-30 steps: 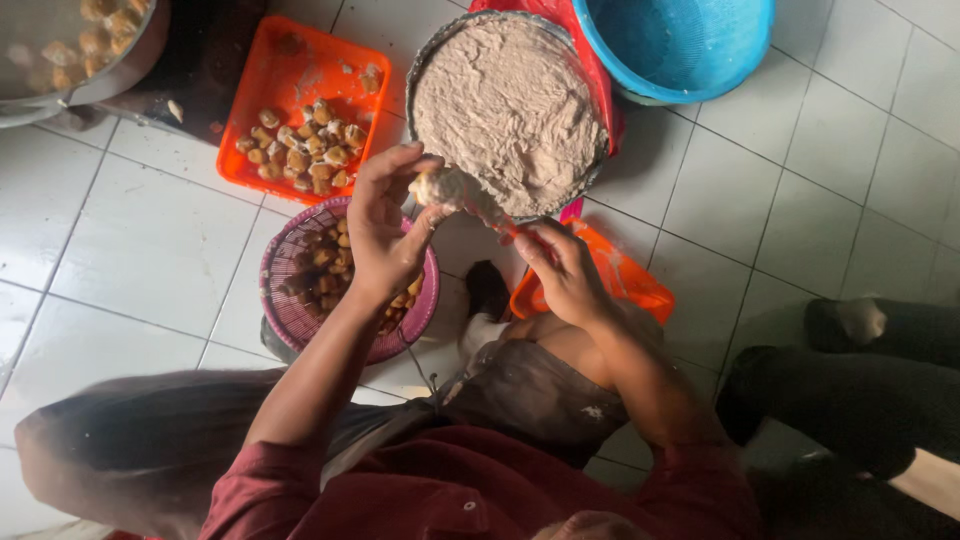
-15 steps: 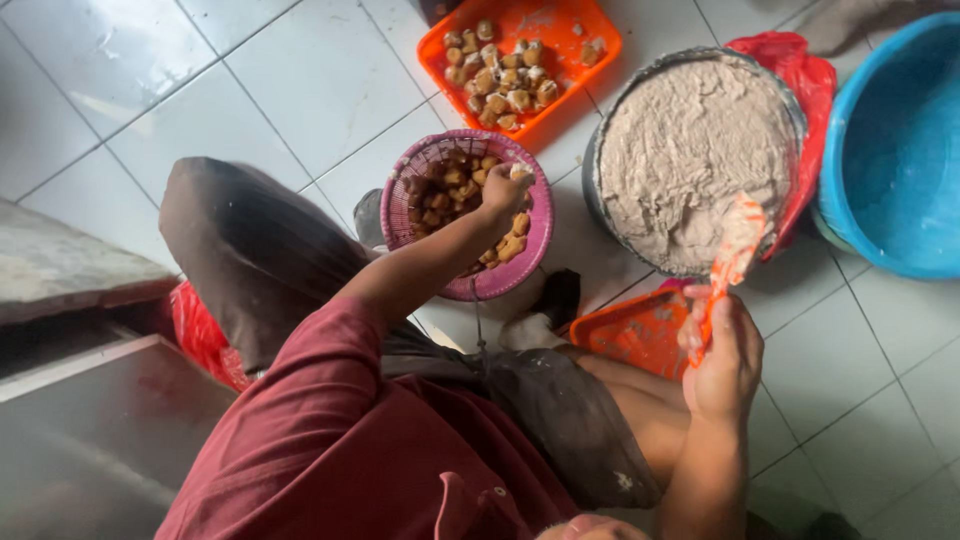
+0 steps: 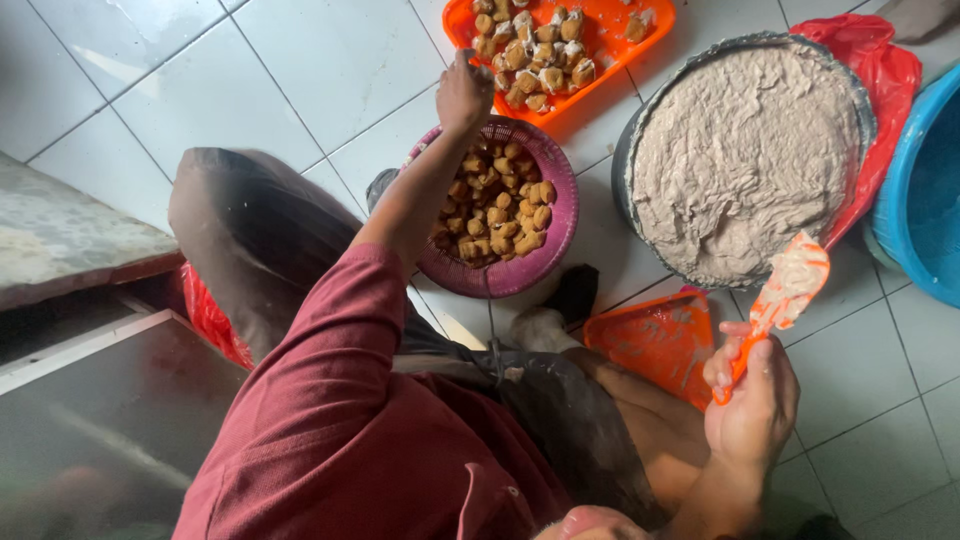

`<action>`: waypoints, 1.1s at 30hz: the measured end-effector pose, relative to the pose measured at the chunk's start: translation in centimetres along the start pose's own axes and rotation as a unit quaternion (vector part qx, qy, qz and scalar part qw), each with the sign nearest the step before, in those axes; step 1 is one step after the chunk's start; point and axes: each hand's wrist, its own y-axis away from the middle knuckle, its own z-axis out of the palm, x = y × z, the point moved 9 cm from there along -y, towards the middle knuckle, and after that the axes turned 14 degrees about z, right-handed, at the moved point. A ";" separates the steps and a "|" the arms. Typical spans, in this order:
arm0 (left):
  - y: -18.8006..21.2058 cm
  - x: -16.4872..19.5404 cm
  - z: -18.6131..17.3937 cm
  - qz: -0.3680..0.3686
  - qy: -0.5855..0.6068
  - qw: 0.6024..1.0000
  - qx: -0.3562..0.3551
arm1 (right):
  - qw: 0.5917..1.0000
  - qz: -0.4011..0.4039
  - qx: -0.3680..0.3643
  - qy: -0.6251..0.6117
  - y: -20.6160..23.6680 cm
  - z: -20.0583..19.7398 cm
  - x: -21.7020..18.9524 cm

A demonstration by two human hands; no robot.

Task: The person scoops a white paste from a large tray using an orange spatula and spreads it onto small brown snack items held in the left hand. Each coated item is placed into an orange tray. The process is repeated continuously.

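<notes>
Since a second ago the left hand [image 3: 465, 92] has left the big metal bowl of grey paste [image 3: 745, 160] and swung out to the orange tray [image 3: 610, 45] of filled brown pieces at about twelve o'clock, passing over the pink basket [image 3: 545, 250]; its fingers are curled shut around something small, though what they grip is hidden, so a finished piece seems to be going onto the tray. The right hand [image 3: 752, 410] has drawn back from the bowl toward five o'clock and now holds the orange spatula [image 3: 785, 295] clear above the tiled floor [image 3: 300, 60], fingers wrapped firmly on its handle. The spatula's long axis runs from the handle at seven o'clock up to the blade at one o'clock, the paste-smeared blade pointing toward the bowl's near rim. A blue tub [image 3: 925, 200] sits at three o'clock, an orange lid [image 3: 655, 340] beside the right wrist.
</notes>
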 end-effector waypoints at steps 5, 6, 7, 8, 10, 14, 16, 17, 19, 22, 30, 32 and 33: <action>-4.6 -1.6 2.6 -0.006 0.056 0.998 -0.036 | 1.000 0.016 0.008 0.000 -1.9 0.4 -0.2; -5.6 -1.5 2.4 0.011 0.040 0.999 -0.018 | 1.000 0.019 0.003 0.000 -2.3 0.6 -0.3; -6.5 -1.2 2.2 0.026 0.025 0.999 0.000 | 1.000 0.023 -0.003 0.001 -2.7 0.8 -0.3; -7.1 -1.2 2.0 0.040 0.009 0.999 0.017 | 1.000 0.026 0.002 -0.014 -3.0 0.7 -0.2; -7.5 -0.3 2.3 0.103 -0.023 0.994 0.038 | 0.998 0.031 0.015 -0.043 -3.4 0.2 -0.1; -3.7 2.1 4.2 0.272 0.010 0.961 0.050 | 0.994 0.030 0.015 -0.105 -3.5 -1.5 0.1; -0.2 1.1 8.2 0.246 0.024 0.966 -0.079 | 0.989 0.040 0.024 -0.138 -3.2 -2.6 0.4; 1.7 0.0 9.8 0.227 0.027 0.963 -0.141 | 0.990 0.038 0.031 -0.135 -2.9 -3.0 0.5; 6.4 -0.1 10.8 0.325 -0.042 0.935 -0.137 | 0.990 0.034 0.031 -0.133 -2.2 -3.4 0.6; 11.6 -2.1 11.5 0.338 -0.083 0.928 -0.133 | 0.990 0.026 0.027 -0.139 -1.4 -3.5 0.8; 15.9 -3.5 11.5 0.296 -0.192 0.922 -0.159 | 0.990 0.016 0.001 -0.143 0.0 -3.1 0.8; 14.8 -3.0 11.5 0.297 -0.266 0.902 -0.166 | 0.989 0.010 -0.004 -0.148 0.2 -3.0 0.7; 14.2 -2.9 11.7 0.293 -0.303 0.889 -0.180 | 0.989 0.005 -0.004 -0.149 0.2 -2.9 0.6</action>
